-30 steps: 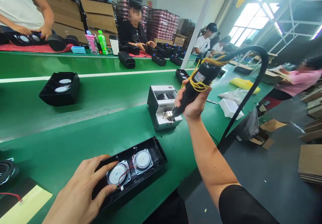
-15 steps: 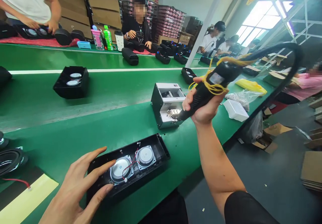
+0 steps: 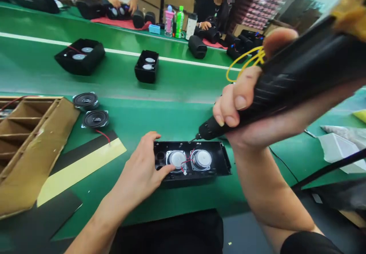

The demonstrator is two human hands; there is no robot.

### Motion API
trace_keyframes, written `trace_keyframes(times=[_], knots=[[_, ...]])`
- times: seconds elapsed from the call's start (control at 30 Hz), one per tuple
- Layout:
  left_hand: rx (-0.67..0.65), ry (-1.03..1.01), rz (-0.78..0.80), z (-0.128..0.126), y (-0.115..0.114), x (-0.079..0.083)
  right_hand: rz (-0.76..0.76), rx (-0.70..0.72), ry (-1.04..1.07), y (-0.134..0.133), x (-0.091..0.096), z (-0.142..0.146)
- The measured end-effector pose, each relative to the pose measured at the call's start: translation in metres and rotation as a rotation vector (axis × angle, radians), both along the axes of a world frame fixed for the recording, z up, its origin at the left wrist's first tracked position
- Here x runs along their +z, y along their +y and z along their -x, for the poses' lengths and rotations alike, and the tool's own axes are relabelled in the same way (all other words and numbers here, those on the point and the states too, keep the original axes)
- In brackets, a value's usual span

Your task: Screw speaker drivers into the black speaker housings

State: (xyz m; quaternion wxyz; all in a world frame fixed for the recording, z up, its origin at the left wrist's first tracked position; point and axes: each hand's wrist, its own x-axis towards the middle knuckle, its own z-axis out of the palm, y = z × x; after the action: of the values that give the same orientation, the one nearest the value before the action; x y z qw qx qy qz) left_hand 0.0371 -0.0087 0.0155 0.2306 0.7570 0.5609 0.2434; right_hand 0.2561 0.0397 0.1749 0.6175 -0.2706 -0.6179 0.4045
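When reading from the centre outward, begin with the black speaker case (image 3: 197, 179), lying open side up on the green tabletop (image 3: 134, 120), near the close edge. Inside, note the left speaker (image 3: 176, 159) and the right speaker (image 3: 201, 159), side by side and backs upward, with thin red wires and a white connector (image 3: 185, 173) between and just in front. Step in hand, by judgement: positioning the power screwdriver (image 3: 286, 82) at the case, with bit (image 3: 193, 139) aimed at the far rim, roughly between the speakers. Contact of bit with rim, or any screw at the tip: impossible to tell. For the next move, judge as needed a steady case, a well-aligned bit and wires clear of the tip.

Of the two hands, find the left hand (image 3: 144, 160) at the case's left end, thumb and fingers widely parted, thumb over the left speaker's near edge, fingertips by the far rim; firm hold or light bracing, impossible to tell. Above and right of the case, find the right hand (image 3: 254, 132), wrapped closely round the power screwdriver, slanted down toward the case.

Farther left, note two loose speakers (image 3: 95, 119), a yellow strip (image 3: 82, 170) and a cardboard divider box (image 3: 37, 147); beyond, two more open cases (image 3: 146, 73).
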Motion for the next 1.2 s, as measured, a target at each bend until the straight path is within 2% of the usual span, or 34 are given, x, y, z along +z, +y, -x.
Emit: trace_keyframes(times=[0.1,0.3,0.5,0.67,0.97,1.2], knots=[[0.008,0.064,0.146,-0.005,0.004,0.009,0.083,0.119,0.209,0.007,-0.018,0.033],[-0.017,0.184,0.257,-0.013,0.016,0.03,0.166,0.285,0.256,0.021,-0.052,0.056],[-0.017,0.194,0.312,-0.012,0.02,0.035,0.172,0.292,0.25,0.026,-0.075,0.061],[-0.011,0.218,0.306,-0.012,0.019,0.034,0.074,0.281,0.287,0.036,-0.095,0.07],[-0.019,0.231,0.288,-0.013,0.019,0.035,0.063,0.232,0.259,0.041,-0.101,0.073],[-0.018,0.225,0.268,-0.012,0.018,0.032,0.037,0.258,0.279,0.042,-0.108,0.077]])
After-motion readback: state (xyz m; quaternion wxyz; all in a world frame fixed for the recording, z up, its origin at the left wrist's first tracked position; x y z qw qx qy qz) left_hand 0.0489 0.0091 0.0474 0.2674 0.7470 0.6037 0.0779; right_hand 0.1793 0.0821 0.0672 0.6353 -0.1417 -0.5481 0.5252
